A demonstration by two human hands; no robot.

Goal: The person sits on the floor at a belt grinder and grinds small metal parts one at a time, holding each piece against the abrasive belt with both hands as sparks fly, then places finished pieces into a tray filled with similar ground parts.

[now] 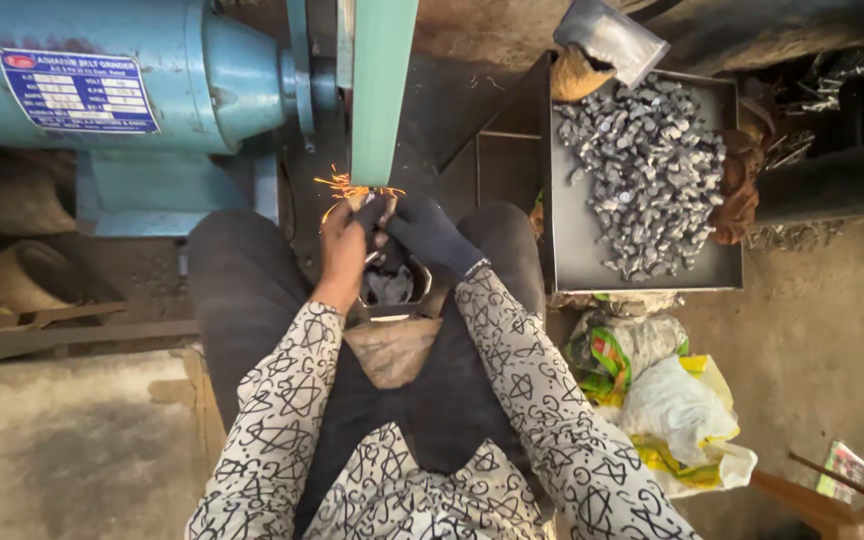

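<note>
A small workpiece [372, 203], mostly hidden by fingers, sits pinched between both hands and is pressed against the lower end of the green belt [383, 90]. Orange sparks [344, 186] fly from the contact point, just above and to the left of the grip. The left hand [344, 245], bare, closes narrowly on the piece from the left; the right hand [430, 235], in a dark glove, closes on it from the right, fingertips meeting the left hand's. What the piece is cannot be told.

Directly below the grip, between the knees, stands a small container [392, 290] with dark pieces in it. Up and to the left of the grip is the blue motor [112, 80] of the grinder, with a label plate on its side. To the right of the grip, well apart, a metal tray [577, 240] holds a heap of small grey metal parts [647, 170]. Below the tray lie crumpled plastic bags [667, 400] on the floor.
</note>
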